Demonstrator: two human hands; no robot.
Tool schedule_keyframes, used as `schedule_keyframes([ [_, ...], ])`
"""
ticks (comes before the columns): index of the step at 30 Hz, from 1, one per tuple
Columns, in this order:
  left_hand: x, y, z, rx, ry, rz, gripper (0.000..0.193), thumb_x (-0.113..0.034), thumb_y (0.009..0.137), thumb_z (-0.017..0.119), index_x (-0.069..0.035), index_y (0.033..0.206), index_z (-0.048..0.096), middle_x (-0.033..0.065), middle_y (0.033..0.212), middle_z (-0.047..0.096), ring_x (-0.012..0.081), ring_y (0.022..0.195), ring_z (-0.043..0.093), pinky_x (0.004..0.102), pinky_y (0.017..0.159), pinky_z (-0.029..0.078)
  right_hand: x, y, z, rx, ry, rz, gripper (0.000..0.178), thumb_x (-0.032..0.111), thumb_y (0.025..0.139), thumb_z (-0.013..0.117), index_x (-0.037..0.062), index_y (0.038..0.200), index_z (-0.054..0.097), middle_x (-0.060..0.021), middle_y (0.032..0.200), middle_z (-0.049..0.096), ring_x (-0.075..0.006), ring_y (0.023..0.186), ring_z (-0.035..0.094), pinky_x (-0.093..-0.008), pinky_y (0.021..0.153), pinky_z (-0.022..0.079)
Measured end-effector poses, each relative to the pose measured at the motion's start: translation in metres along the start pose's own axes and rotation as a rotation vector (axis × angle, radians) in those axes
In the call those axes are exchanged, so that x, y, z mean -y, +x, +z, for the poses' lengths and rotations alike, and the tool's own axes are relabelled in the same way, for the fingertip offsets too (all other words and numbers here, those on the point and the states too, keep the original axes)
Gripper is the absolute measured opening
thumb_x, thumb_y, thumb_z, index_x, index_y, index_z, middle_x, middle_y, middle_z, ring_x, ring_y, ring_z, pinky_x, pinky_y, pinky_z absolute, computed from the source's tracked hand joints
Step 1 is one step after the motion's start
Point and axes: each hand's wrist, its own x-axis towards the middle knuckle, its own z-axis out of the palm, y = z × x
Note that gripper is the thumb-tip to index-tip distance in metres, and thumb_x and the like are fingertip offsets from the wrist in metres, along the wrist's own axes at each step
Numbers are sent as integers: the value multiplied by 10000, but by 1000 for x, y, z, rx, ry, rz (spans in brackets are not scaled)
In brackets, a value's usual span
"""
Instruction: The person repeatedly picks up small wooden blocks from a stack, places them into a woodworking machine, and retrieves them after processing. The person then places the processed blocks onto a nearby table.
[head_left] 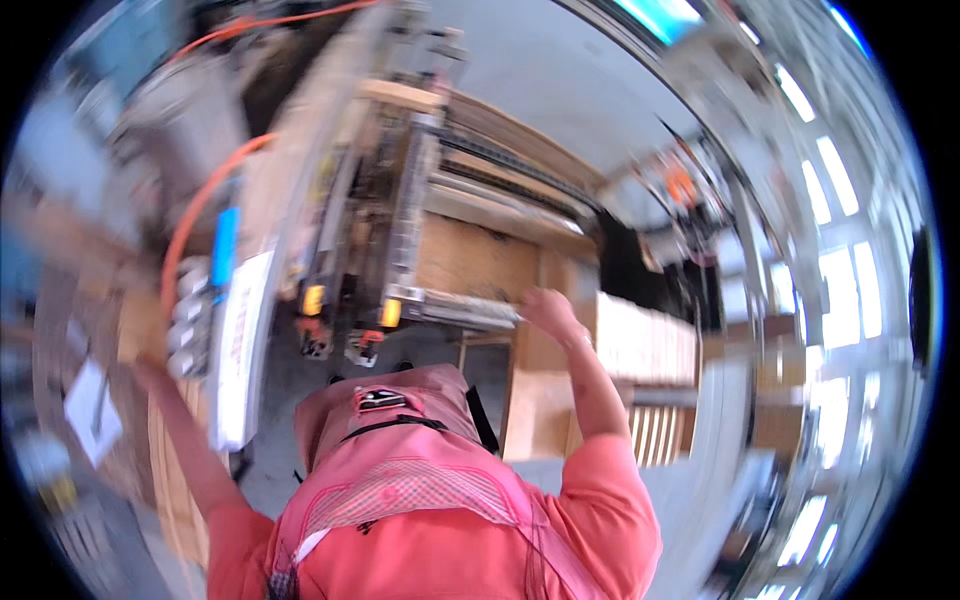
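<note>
- A metal frame (412, 220) is taken as the landmark; a brown wooden panel (475, 262) is enclosed by it, with the panel's broad face turned toward the camera.
- The right hand (552, 315) is held at the lower right corner of the metal frame, near the panel's edge. Its fingers are seen bent inward, but whether anything is grasped by them, or the frame touched, cannot be told.
- The left hand (150, 375) is stretched out well to the left of the metal frame, just beside a light wooden board (140, 325). It is blurred, so the state of its fingers cannot be told.
- To the left of the metal frame, a long white strip (240, 350), a blue piece (224, 245) and a curved orange hose (180, 240) are seen.
- To the right of the metal frame, a row of pale wooden pieces (647, 340) is placed.
- Below the metal frame, a pink apron (420, 480) is worn by the person.
</note>
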Motion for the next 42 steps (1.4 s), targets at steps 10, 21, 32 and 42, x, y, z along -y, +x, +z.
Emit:
schedule_keyframes([
  [10,67,-9,3,-190,957,419,384,-288,888,415,8,1110,522,177,1107,564,308,927,580,388,818,466,-23,-133,80,-175,594,202,325,312,730,668,50,918,622,-102,806,654,-257,744,630,-352,671,493],
  [21,247,-344,65,624,1220,36,347,-77,845,494,25,1176,504,117,1170,536,205,1083,490,315,956,360,-129,-388,295,-528,1854,1607,278,243,894,465,12,1013,567,-111,931,623,-239,775,627,-316,612,501],
  [32,550,-650,222,1550,1307,-1032,530,-344,935,407,-23,1351,330,116,1395,349,220,1292,315,367,1053,238,-227,-407,377,-1039,2348,1570,585,434,926,338,-7,1308,300,-198,1368,296,-413,1233,296,-517,1024,271],
  [42,709,-763,200,1852,1711,-1062,542,-411,896,441,-34,1285,442,79,1317,442,161,1187,394,340,993,302,-235,-370,395,-1224,2289,1517,470,447,901,337,129,1238,420,-88,1205,485,-276,1052,480,-490,856,389],
])
